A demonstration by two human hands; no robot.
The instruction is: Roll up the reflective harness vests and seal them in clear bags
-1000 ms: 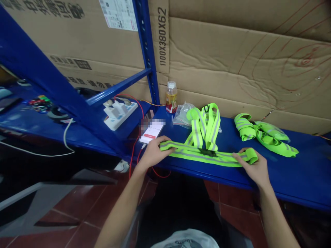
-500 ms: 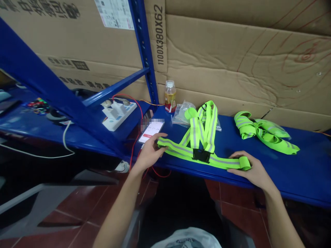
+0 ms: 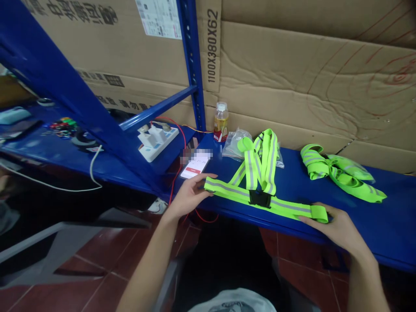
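Observation:
A neon-yellow reflective harness (image 3: 290,205) with grey stripes lies along the front edge of the blue shelf. Its waist strap runs left to right between my hands, with a black buckle (image 3: 260,199) fastened in the middle. The shoulder straps (image 3: 269,162) extend away from me behind the buckle. My left hand (image 3: 190,197) pinches the left end of the waist strap between thumb and fingers. At the right end, my right hand (image 3: 339,225) grips the folded strap, thumb in front and fingers mostly hidden behind.
More neon straps (image 3: 346,177) lie bundled at the right. Behind the harness are clear plastic bags (image 3: 232,145) and a bottle (image 3: 221,122). A lit phone (image 3: 196,164) sits by my left hand. A blue rack post (image 3: 81,95) and a power strip (image 3: 159,143) stand left.
My right hand has moved a little to the right along with its end of the strap, and the waist strap looks more stretched out. The whole view has shifted slightly.

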